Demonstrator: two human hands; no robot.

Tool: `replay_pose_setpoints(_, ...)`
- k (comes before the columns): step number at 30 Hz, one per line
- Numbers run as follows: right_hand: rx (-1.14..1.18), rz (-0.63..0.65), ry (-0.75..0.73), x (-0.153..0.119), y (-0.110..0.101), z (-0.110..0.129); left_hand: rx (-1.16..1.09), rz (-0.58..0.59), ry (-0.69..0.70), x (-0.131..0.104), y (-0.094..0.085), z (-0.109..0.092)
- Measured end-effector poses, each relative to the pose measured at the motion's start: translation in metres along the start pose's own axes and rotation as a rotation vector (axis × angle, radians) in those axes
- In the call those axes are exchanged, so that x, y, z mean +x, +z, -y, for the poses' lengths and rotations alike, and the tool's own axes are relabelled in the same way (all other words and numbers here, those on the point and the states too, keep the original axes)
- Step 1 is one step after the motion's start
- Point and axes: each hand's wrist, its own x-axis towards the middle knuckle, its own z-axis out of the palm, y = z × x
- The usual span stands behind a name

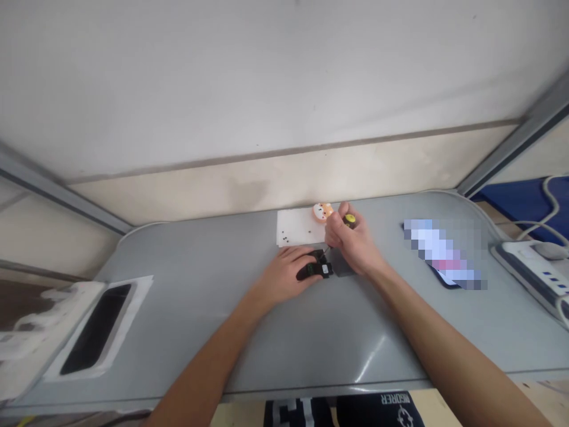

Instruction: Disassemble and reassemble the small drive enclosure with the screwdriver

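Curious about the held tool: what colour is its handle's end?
Yellow; the handle's end shows best in the head view.

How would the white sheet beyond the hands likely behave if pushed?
The white sheet looks flat and papery, so probably light and bendable. The tiny dark pieces lying on it might slide or scatter. The orange-and-white animal-face item on it may drag along.

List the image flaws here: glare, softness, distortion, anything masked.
Head view: a bright streak of glare on the table, near its front edge; head view: soft overall, fine detail on the black part in the left hand lost; head view: wide-angle stretch toward the sides; head view: mosaic blocks over most of the phone.
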Motion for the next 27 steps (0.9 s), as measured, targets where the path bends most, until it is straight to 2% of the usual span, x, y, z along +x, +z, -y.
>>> replay_pose_setpoints(5, 0.085, 0.03, 0.067, 0.0021, 0.0015, 0.0036, 0.011, 0.0, 0.007, 0.0002, -0.0008, -0.0004)
replay_pose_setpoints(13, 0.05, -0.074, 0.023, 0.0003, 0.001, 0.0017, 0.01, 0.007, 0.006, 0.0001, -0.0014, -0.001)
replay_pose_setpoints(19, 0.028, -0.002, 0.031, 0.0024, 0.0005, 0.0023, 0.03, 0.018, 0.005, 0.0004, -0.0025, -0.001)
replay_pose_setpoints(27, 0.029, -0.071, 0.002, 0.0025, -0.0026, -0.0029, 0.047, 0.016, 0.026, -0.0001, -0.0022, 0.0001)
